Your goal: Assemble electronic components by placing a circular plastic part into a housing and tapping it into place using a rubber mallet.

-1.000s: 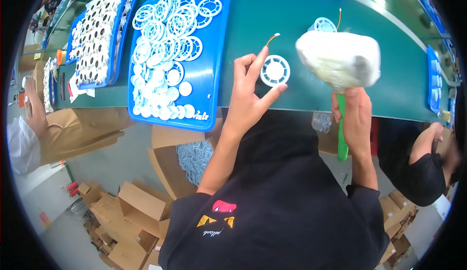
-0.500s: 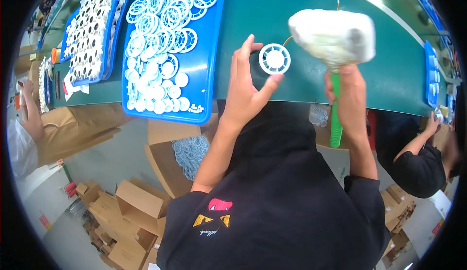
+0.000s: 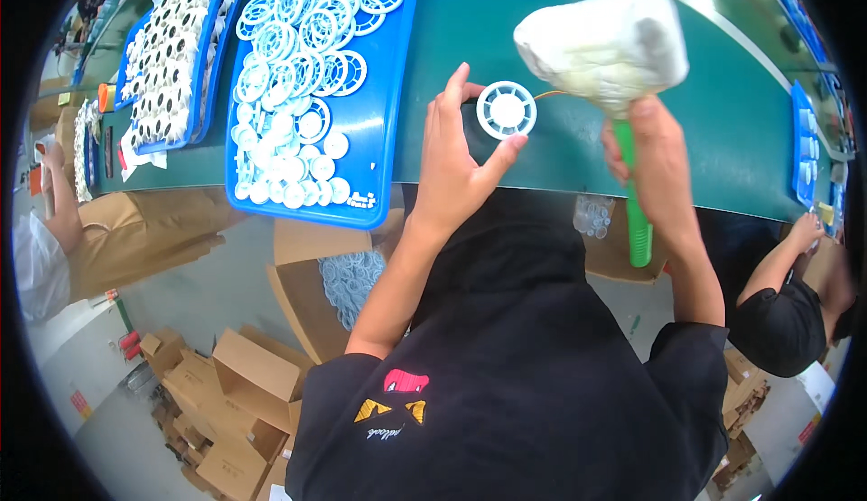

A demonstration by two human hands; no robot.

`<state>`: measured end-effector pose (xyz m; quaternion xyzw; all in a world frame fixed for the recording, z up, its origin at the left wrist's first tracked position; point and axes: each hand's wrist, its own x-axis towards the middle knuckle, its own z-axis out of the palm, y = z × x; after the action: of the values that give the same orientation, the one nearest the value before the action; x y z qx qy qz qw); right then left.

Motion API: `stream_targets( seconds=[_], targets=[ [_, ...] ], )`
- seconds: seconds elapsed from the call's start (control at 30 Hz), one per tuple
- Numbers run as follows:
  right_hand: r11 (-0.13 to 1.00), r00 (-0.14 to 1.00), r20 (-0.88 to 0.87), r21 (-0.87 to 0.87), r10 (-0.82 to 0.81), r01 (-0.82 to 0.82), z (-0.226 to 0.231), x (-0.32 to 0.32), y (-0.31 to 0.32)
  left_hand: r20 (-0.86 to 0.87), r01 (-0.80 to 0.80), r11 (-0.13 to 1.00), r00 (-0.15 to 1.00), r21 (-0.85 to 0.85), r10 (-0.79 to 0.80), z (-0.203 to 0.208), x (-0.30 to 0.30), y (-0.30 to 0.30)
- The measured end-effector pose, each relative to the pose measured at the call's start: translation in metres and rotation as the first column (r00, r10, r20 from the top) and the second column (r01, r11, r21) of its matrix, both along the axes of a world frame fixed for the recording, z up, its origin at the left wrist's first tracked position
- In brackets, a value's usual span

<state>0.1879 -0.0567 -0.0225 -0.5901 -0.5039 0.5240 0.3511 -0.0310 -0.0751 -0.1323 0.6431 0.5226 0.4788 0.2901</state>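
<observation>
Toward the near side of the green surface [image 3: 578,160] is a white spoked wheel [image 3: 506,110]. At its seven o'clock is the left hand [image 3: 459,171], thumb and fingers apart around the rim; whether they grip, I cannot tell. At three o'clock, the right hand [image 3: 657,144] is clamped on a mallet [image 3: 601,45]. A blue tray [image 3: 366,153] at nine o'clock holds white rings and discs; a carton [image 3: 312,241] at seven-thirty, pale blue rings. Small lettering marks the black shirt [image 3: 524,393].
</observation>
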Motion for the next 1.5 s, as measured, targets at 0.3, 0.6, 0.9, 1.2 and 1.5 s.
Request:
stream_targets(
  seconds=[0.3,0.6,0.9,1.2,1.5],
  targets=[
    [0.974,0.967,0.202,0.129,0.158,-0.186,-0.027,-0.003,0.007,-0.054,0.052,0.999,0.997,-0.008,-0.053,-0.001,-0.003,0.001],
    [0.981,0.966,0.187,0.044,0.177,-0.188,-0.017,-0.003,0.014,0.12,0.113,0.983,0.988,-0.147,-0.095,-0.005,-0.007,0.0],
    [0.87,0.811,0.394,0.053,0.432,-0.49,0.005,-0.006,0.043,0.261,0.2,0.965,0.954,-0.172,-0.151,0.003,-0.012,0.004],
    [0.92,0.871,0.408,0.154,0.273,-0.361,0.054,0.041,0.019,0.137,0.171,0.962,0.98,-0.213,-0.143,0.018,0.031,0.005],
    [0.954,0.816,0.553,0.118,0.166,-0.274,0.026,0.092,-0.038,0.175,0.137,0.99,0.976,-0.027,-0.13,0.0,0.08,0.017]
  ],
)
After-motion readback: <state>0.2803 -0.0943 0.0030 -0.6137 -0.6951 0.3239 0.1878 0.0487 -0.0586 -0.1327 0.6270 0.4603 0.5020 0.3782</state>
